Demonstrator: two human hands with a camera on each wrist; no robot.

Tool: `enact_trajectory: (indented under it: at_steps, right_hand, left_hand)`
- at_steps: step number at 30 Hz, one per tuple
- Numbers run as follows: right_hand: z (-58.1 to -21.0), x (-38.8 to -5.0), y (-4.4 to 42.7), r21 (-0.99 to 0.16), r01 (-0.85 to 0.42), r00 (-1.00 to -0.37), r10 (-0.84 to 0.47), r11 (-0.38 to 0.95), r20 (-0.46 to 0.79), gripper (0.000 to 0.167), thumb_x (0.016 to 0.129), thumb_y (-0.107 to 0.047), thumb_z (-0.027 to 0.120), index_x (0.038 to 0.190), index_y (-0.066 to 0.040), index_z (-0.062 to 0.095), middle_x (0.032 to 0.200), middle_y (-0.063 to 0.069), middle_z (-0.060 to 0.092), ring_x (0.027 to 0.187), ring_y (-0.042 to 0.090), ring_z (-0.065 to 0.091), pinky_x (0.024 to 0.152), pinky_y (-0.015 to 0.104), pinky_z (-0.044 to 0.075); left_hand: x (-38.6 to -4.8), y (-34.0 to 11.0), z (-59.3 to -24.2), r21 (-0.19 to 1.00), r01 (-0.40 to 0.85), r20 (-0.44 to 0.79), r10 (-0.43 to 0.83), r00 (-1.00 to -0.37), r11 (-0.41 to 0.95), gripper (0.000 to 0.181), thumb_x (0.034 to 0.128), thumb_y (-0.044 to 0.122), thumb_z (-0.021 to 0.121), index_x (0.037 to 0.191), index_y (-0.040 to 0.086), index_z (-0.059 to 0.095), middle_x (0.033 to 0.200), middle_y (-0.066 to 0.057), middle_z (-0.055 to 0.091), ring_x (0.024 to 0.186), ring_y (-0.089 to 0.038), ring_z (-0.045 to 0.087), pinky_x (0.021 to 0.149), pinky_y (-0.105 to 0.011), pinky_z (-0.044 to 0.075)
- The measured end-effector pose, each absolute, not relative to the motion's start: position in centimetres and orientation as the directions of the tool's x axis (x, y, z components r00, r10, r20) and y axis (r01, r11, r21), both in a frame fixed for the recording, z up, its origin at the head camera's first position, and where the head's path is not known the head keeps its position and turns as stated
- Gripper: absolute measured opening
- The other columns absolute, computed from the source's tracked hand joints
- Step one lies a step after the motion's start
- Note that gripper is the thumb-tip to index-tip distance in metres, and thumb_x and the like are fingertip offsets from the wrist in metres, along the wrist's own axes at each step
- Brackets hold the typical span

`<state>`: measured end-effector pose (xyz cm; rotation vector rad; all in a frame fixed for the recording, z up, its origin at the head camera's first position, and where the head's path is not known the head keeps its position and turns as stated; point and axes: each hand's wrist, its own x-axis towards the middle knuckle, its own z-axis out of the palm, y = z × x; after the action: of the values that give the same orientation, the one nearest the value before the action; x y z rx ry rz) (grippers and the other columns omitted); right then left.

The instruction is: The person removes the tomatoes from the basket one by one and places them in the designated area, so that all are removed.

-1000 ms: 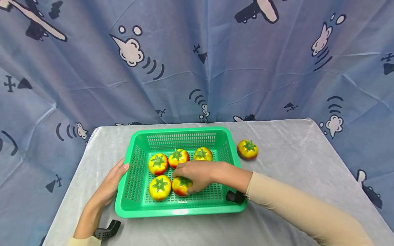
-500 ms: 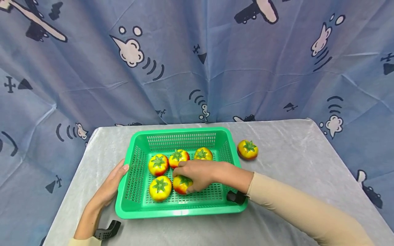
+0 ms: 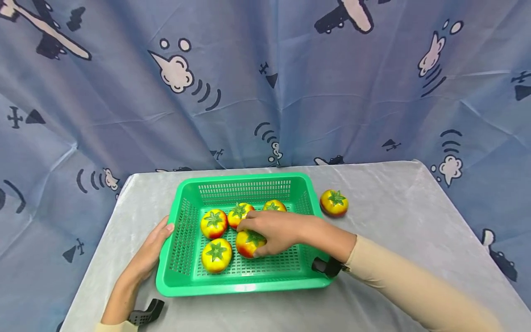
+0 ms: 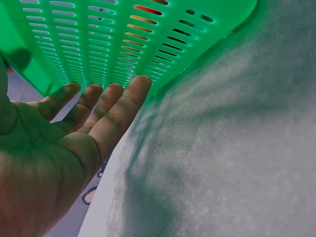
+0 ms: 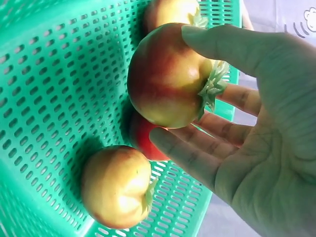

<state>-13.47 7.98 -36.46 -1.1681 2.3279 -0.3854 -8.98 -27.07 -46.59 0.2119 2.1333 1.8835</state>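
Observation:
My right hand [image 3: 278, 230] grips a yellow-and-red tomato [image 3: 249, 244] with a green star-shaped calyx, over the floor of the green plastic basket [image 3: 207, 290]. In the right wrist view, thumb and fingers are round this tomato [image 5: 168, 79], which appears raised above the others. To its left sit a front tomato [image 3: 216, 256] and a back-left tomato [image 3: 213, 223]. Partly covered by the hand are a middle tomato [image 3: 239, 214] and a back-right tomato [image 3: 274, 205]. At the basket's left side, my left hand [image 3: 149, 246] rests its nearly straight fingers [image 4: 116, 116] against the slotted outer wall.
One more tomato [image 3: 333, 203] lies outside, right of the basket, on the table's pale grey cloth [image 3: 398, 212]. Behind the table hangs a blue patterned curtain [image 3: 232, 92]. Black straps sit on both wrists.
My right hand has moved slightly right and upward in the head view, and the gripped tomato has come along with it. The left hand and basket are nearly unmoved.

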Motion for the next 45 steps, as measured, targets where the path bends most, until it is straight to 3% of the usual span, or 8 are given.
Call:
enact_trajectory:
  at_steps: [4,8,14,22,30,38,45]
  right_hand:
    - [-35.9,-13.3,8.2,-0.469,-0.639,-0.524,-0.791,0.610,-0.315,0.062,0.094,-0.024,0.081,0.150,-0.017,0.057,0.151,0.004,0.058,0.136,0.026,0.059,0.119,0.044,0.052]
    - [-35.4,-13.1,8.7,-0.474,-0.628,-0.545,-0.783,0.617,-0.298,0.063,0.095,-0.026,0.080,0.152,-0.019,0.055,0.155,0.006,0.056,0.141,0.027,0.056,0.121,0.046,0.050]
    - [-34.9,-12.8,9.6,-0.468,-0.624,-0.568,-0.774,0.626,-0.278,0.063,0.095,-0.028,0.080,0.152,-0.020,0.055,0.155,0.008,0.055,0.138,0.024,0.058,0.118,0.046,0.053]
    - [-34.2,-12.1,10.9,-0.448,-0.644,-0.593,-0.775,0.620,-0.219,0.060,0.095,-0.029,0.080,0.150,-0.020,0.057,0.148,0.005,0.058,0.131,0.022,0.060,0.114,0.044,0.055]
    - [-33.7,-11.5,12.2,-0.468,-0.654,-0.610,-0.780,0.594,-0.138,0.059,0.095,-0.028,0.081,0.149,-0.022,0.057,0.144,0.002,0.059,0.127,0.019,0.062,0.110,0.041,0.058]
    - [-33.8,-11.3,13.8,-0.488,-0.664,-0.651,-0.759,0.567,0.002,0.059,0.094,-0.028,0.082,0.147,-0.021,0.059,0.143,-0.001,0.060,0.127,0.017,0.063,0.108,0.040,0.060]
    - [-34.0,-11.0,15.6,-0.536,-0.614,-0.729,-0.676,0.579,0.106,0.058,0.092,-0.027,0.083,0.145,-0.026,0.060,0.143,-0.005,0.060,0.129,0.016,0.062,0.107,0.044,0.060]
  left_hand:
    - [-8.9,-27.3,-46.7,0.990,-0.067,-0.102,0.307,-0.946,0.122,0.062,0.1174,0.032,0.029,0.162,-0.009,0.018,0.112,0.001,0.073,0.094,-0.018,0.078,0.082,-0.039,0.069]
    - [-8.9,-27.3,-46.8,0.990,-0.068,-0.103,0.301,-0.948,0.123,0.061,0.1174,0.032,0.029,0.163,-0.008,0.018,0.114,-0.003,0.072,0.095,-0.018,0.078,0.082,-0.040,0.069]
    - [-8.8,-27.2,-46.7,0.987,-0.078,-0.115,0.288,-0.951,0.139,0.060,0.1171,0.033,0.030,0.162,-0.005,0.019,0.117,-0.011,0.068,0.096,-0.019,0.077,0.083,-0.040,0.069]
    - [-9.0,-27.1,-46.6,0.988,-0.087,-0.121,0.292,-0.949,0.125,0.064,0.1173,0.034,0.030,0.163,-0.008,0.016,0.117,-0.008,0.071,0.096,-0.017,0.078,0.083,-0.040,0.069]
    - [-9.0,-27.1,-46.8,0.990,-0.073,-0.105,0.300,-0.948,0.119,0.065,0.1175,0.033,0.029,0.164,-0.010,0.016,0.119,-0.014,0.071,0.096,-0.017,0.079,0.083,-0.041,0.069]
    - [-9.2,-27.1,-46.7,0.992,-0.074,-0.103,0.310,-0.945,0.102,0.065,0.1174,0.034,0.030,0.164,-0.010,0.016,0.119,-0.010,0.072,0.098,-0.017,0.078,0.084,-0.040,0.069]
    - [-9.2,-27.1,-46.9,0.993,-0.078,-0.101,0.318,-0.943,0.085,0.064,0.1174,0.033,0.029,0.163,-0.010,0.015,0.117,0.000,0.072,0.100,-0.017,0.078,0.086,-0.038,0.069]
